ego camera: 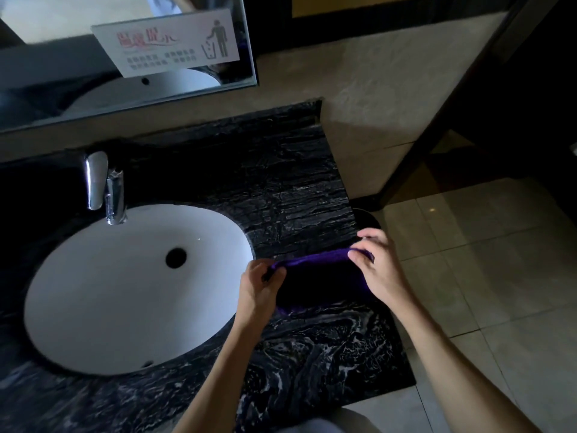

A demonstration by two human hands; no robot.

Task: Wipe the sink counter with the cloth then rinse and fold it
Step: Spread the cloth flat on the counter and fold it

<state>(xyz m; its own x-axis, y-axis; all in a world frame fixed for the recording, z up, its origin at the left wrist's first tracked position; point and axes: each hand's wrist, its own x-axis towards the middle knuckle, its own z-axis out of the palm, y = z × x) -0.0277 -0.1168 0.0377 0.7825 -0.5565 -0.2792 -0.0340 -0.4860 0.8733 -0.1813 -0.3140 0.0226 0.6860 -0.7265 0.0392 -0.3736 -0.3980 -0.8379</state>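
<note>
Lower right: left hand [260, 284] and right hand [376, 264] pinch purple cloth [315, 276] corners over counter [281, 189]. Likely folding; next, align edges.

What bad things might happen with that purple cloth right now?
The cloth is held only by its top corners, the left hand pinching one and the right hand the other, so a corner might slip and spoil the fold. It also sits close to the counter's right edge, so it could drop to the floor. It is too dark to tell if the counter there is wet.
</note>
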